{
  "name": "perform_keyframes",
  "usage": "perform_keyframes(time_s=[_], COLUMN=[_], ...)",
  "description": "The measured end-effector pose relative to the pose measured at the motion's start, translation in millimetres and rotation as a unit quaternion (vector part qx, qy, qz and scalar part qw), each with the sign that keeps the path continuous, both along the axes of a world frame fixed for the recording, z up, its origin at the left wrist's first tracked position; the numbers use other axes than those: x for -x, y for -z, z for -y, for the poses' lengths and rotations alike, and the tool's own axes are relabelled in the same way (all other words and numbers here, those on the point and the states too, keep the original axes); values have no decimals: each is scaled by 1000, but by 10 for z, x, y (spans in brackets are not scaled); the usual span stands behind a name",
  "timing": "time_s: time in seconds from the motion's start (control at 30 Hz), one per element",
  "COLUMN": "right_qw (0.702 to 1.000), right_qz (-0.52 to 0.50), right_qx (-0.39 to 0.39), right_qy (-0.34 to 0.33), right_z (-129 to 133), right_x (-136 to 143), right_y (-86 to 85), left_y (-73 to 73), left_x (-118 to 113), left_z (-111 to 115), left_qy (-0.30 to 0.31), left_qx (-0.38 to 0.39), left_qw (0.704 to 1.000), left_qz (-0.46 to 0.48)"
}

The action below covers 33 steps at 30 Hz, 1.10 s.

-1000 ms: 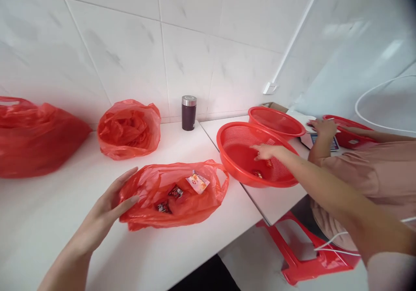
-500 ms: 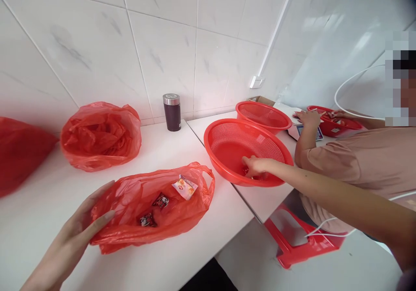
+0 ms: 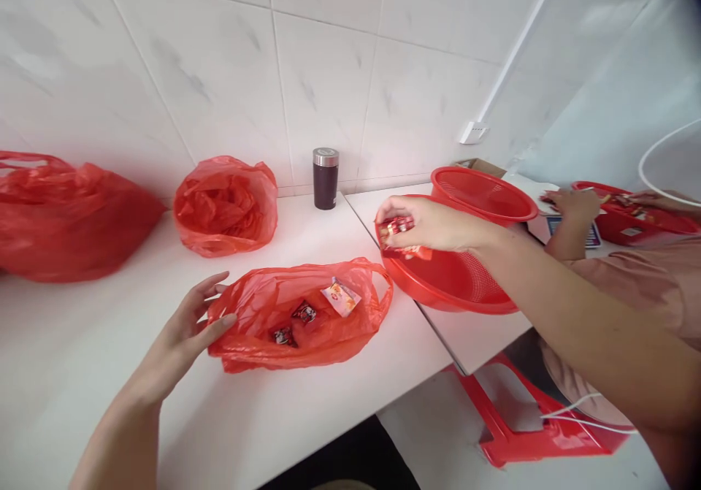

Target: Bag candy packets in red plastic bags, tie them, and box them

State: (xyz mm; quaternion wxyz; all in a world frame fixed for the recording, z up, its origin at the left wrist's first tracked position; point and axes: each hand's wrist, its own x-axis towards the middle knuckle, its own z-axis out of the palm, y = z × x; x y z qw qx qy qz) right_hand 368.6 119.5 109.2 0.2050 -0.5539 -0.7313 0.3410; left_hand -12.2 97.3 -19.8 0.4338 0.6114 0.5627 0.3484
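My left hand (image 3: pixel 183 329) is at the left end of a red plastic bag (image 3: pixel 257 355), thumb over its edge and the other fingers loosely spread behind. The bag lies with its mouth spread. Inside are two small dark-wrapped packets (image 3: pixel 304 312) and a pale pink-orange packet (image 3: pixel 342 297). Above the near-left rim of a red perforated plastic basket (image 3: pixel 454 285), my right hand (image 3: pixel 430 223) is closed around a bunch of small red-wrapped packets (image 3: pixel 399 227). My fingers and palm partly hide them.
A dark tumbler (image 3: pixel 326 183) stands by the wall. Another red bag (image 3: pixel 225 209) and a fuller one (image 3: pixel 77 220) lie left. Behind my basket is a second red basket (image 3: pixel 485 194). A co-worker's hand (image 3: pixel 575 204) is near a scale (image 3: pixel 594 236). A red stool (image 3: pixel 548 431) stands below.
My right hand has come up out of the basket, moving left with red-wrapped packets. The fingers of my left hand have spread at the bag's end. The view has shifted left.
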Motion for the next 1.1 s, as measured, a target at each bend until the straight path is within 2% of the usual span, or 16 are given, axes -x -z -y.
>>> perform_keyframes(time_s=[0.07,0.13,0.2,0.3,0.43,0.57,0.63,0.7,0.77,0.83,0.93,0.97,1.03,1.1], right_qw=[997,991,986,980,983,988,985,969,941,919,909,913,939,974], right_qz=[5,21,47,87,113,122,143,189,262,345,412,407,345,220], right_qx=[4,14,47,99,89,26,-36,-131,-204,-185,-68,-38,-10,-37], right_qy=[-74,-129,-156,-148,-112,-96,-91,-87,-67,-36,-12,-12,-4,31], right_z=[50,63,35,-38,-87,-72,-40,18,107,220,383,416,420,332], right_x=[484,893,1166,1319,1290,1216,1124,971,780,601,439,413,379,348], right_y=[42,210,429,686,792,744,684,617,570,554,518,476,317,73], left_y=[15,43,61,48,2,-23,-37,-60,-86,-110,-144,-166,-253,-426], left_x=[50,99,135,162,174,185,192,199,203,203,207,215,244,278], left_z=[0,-4,-5,6,36,68,84,104,139,197,310,342,376,355], left_qy=[-8,-12,6,43,53,71,82,86,78,63,38,25,-15,-60], left_qx=[-15,-16,3,26,22,31,39,40,33,25,38,40,27,-32], left_qw=[1000,1000,1000,998,991,977,969,963,960,964,976,980,986,981], left_qz=[-12,-8,-3,27,122,201,229,254,266,257,210,191,166,180])
